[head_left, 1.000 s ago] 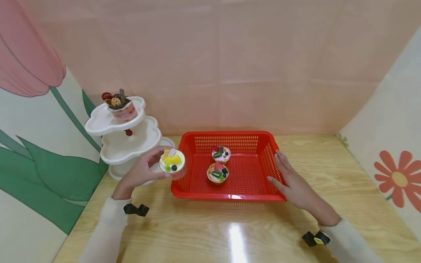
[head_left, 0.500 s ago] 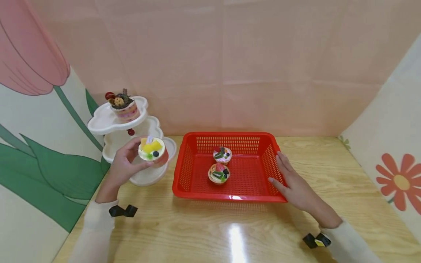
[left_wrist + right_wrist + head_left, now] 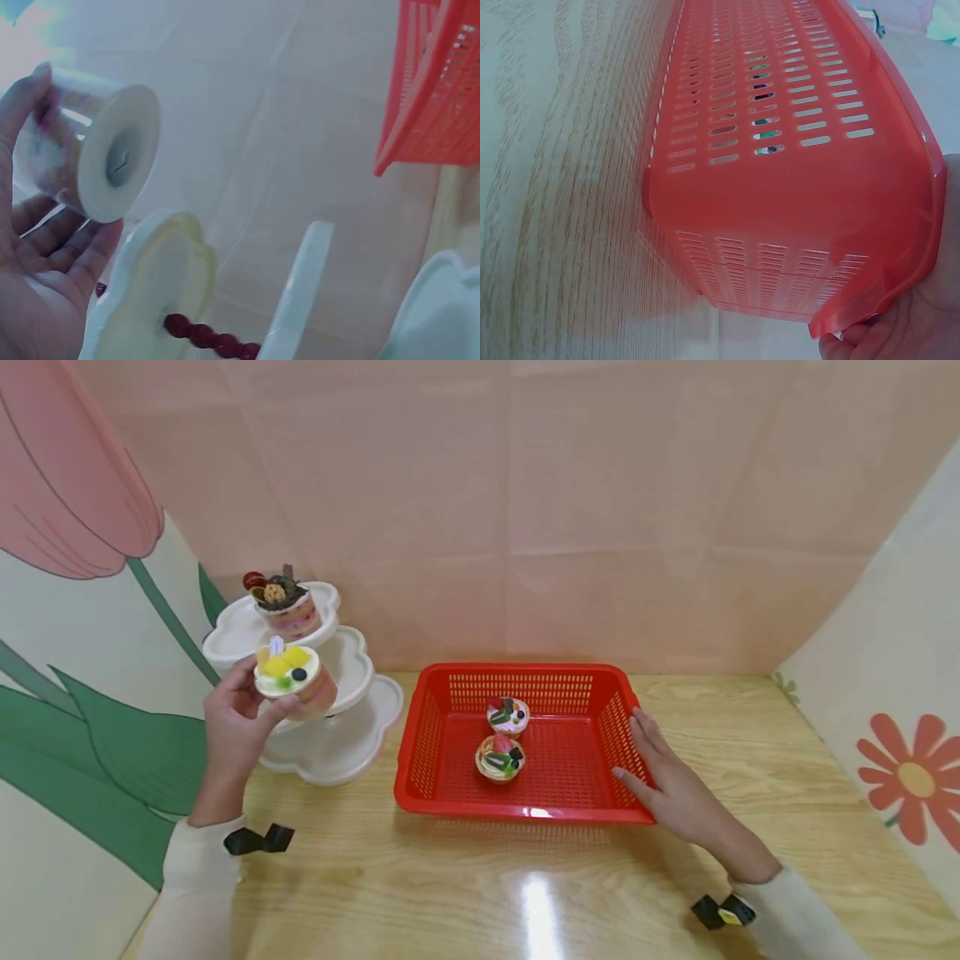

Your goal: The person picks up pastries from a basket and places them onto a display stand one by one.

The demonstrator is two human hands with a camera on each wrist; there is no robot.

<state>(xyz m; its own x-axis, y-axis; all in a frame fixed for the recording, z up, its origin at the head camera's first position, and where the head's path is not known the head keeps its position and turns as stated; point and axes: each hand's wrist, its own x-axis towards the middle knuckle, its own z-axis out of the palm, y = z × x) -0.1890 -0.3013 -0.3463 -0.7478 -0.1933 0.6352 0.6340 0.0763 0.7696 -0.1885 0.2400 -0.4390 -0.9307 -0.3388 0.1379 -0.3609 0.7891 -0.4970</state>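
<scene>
My left hand (image 3: 236,722) holds a small cake cup (image 3: 311,693) between thumb and fingers. It has a cream top with yellow fruit pieces and a dark berry. The cup is in front of the white three-tier stand (image 3: 356,743), at about middle-tier height. In the left wrist view its round base (image 3: 120,161) faces the camera, above the stand's tiers. My right hand (image 3: 678,793) grips the right end of the red plastic basket (image 3: 525,814), thumb over the rim and fingers along the outside. Two fruit-topped cupcakes (image 3: 507,716) (image 3: 500,758) lie inside the basket.
On the stand's top tier sits a layered cake cup (image 3: 291,612) with a dark topping. A pink backdrop (image 3: 600,510) rises behind the wooden table (image 3: 420,893). Flower-printed panels flank both sides. The stand's lowest tier reaches close to the basket's left side.
My left hand has carried the cake cup left from beside the basket to the front of the stand, raising it slightly. My right hand stays at the basket's right end.
</scene>
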